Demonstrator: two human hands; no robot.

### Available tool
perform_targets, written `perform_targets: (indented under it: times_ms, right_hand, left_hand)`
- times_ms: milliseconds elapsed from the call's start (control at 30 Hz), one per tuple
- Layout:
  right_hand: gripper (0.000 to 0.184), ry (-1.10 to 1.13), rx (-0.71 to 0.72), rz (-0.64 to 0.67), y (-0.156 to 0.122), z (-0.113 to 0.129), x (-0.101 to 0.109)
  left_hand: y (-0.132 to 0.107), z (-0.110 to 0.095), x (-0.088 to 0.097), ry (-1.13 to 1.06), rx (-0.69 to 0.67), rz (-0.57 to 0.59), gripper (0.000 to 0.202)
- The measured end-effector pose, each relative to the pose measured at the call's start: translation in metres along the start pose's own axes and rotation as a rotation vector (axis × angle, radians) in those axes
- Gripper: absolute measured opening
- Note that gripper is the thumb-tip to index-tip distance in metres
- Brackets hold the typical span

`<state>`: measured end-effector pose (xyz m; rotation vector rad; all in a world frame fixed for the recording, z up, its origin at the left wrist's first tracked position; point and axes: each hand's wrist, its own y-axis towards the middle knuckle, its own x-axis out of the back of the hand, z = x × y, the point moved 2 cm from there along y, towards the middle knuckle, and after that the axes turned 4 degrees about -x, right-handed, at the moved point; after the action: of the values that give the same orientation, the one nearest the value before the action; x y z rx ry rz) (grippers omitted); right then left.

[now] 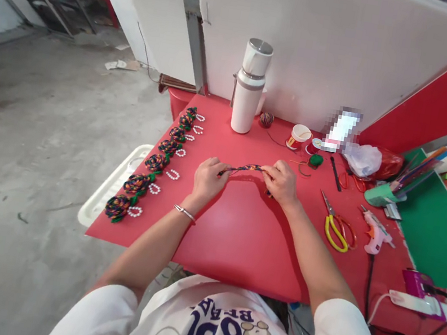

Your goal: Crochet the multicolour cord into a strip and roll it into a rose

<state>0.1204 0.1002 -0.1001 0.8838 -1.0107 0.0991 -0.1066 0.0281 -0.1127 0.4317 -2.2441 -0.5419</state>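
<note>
My left hand (208, 177) and my right hand (281, 183) both pinch a multicoloured braided cord (245, 168), stretched between them just above the red table (237, 238). Each hand is closed on one end of the cord. A silver bracelet (184, 212) sits on my left wrist. Along the table's left edge runs a row of several finished multicoloured rolled flowers (137, 183), each with a small ring of white beads (154, 189) beside it.
A white flask (248, 89) stands at the back. Near it are a yarn ball (266, 119), a small cup (298, 136) and a green spool (315, 160). Yellow-handled scissors (336, 227), a glue gun (374, 233) and a power strip (415, 302) lie at right.
</note>
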Motion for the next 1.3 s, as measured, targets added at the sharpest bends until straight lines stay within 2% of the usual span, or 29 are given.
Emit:
perform_targets:
  times_ms: [100,200,267,300,400,467,500,533,667,767,833,900,933,1000,1067,1133,1300]
  right_hand:
    - [0.023,-0.045,-0.092,0.004,0.008,-0.008,-0.016]
    - [0.028,-0.071,-0.238,-0.012,0.016,-0.017,-0.031]
    - [0.028,-0.057,-0.316,-0.024,0.018,-0.025,-0.039]
    - [0.027,-0.047,-0.34,-0.028,0.018,-0.028,-0.042]
    - [0.025,-0.025,-0.361,-0.031,0.016,-0.037,-0.047]
    - [0.024,-0.022,-0.361,-0.013,0.016,-0.04,-0.048]
    - [0.024,-0.019,-0.363,0.003,0.016,-0.041,-0.048]
    - [0.024,-0.016,-0.367,0.021,0.016,-0.042,-0.048]
    - [0.023,0.001,-0.382,0.044,0.015,-0.043,-0.049]
    - [0.022,-0.005,-0.385,0.008,0.014,-0.045,-0.05]
    - [0.022,-0.026,-0.378,-0.004,0.014,-0.045,-0.05]
    - [0.022,-0.054,-0.354,0.003,0.014,-0.044,-0.05]
    - [0.022,-0.069,-0.336,0.01,0.014,-0.044,-0.051]
    - [0.023,-0.096,-0.303,0.022,0.015,-0.042,-0.052]
    - [0.025,-0.119,-0.287,0.023,0.016,-0.041,-0.053]
    - [0.027,-0.127,-0.29,0.011,0.016,-0.042,-0.054]
    - [0.027,-0.086,-0.353,0.001,0.015,-0.048,-0.056]
  left_hand:
    - [0.013,0.006,-0.001,-0.117,0.124,-0.108,0.014]
    - [0.024,0.016,-0.004,-0.361,0.29,-0.062,0.012]
    - [0.026,0.027,0.0,-0.407,0.389,-0.096,0.012]
    - [0.026,0.032,0.004,-0.373,0.41,-0.158,0.012]
    - [0.023,0.04,0.021,-0.196,0.35,-0.356,0.013]
    - [0.022,0.038,0.029,-0.158,0.241,-0.408,0.012]
    - [0.022,0.035,0.032,-0.206,0.207,-0.416,0.011]
    - [0.023,0.032,0.031,-0.312,0.185,-0.372,0.012]
    - [0.025,0.02,0.026,-0.749,0.266,-0.27,0.023]
    - [0.024,0.017,0.031,-0.785,0.302,-0.296,0.019]
    - [0.022,0.015,0.04,-0.648,0.268,-0.302,0.01]
    - [0.018,0.013,0.051,-0.34,0.208,-0.205,0.005]
    - [0.015,0.01,0.055,-0.111,0.171,-0.114,0.013]
    - [0.006,0.006,0.058,0.299,0.144,0.167,0.031]
    - [-0.006,0.001,0.06,0.546,0.15,0.365,0.026]
    - [-0.019,-0.007,0.061,0.662,0.155,0.492,0.02]
    - [-0.057,-0.019,0.079,0.639,0.172,0.551,0.027]
